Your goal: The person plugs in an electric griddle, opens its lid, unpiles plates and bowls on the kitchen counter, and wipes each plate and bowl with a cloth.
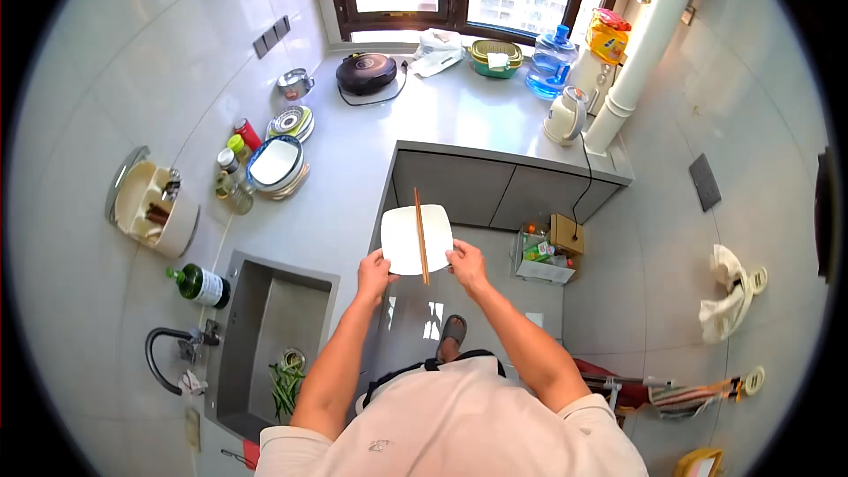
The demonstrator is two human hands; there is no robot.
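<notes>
A white, rounded-square plate point(400, 240) is held out in front of my body, above the floor. My left hand point(375, 276) grips its lower left corner, and my right hand point(467, 265) holds the lower right side. Across the plate lies a pair of brown wooden chopsticks point(422, 243), pointing away from me, with both ends reaching past the rim. No finger appears to touch the chopsticks. The fingers under the plate are hidden.
On my left is a sink point(331, 300) with green vegetables point(285, 387). Stacked dishes point(276, 163) and bottles point(234, 185) stand on the counter point(353, 141). Farther back are a black electric pan point(366, 73), a kettle point(565, 115) and a water jug point(550, 66). Boxes point(543, 256) sit low ahead.
</notes>
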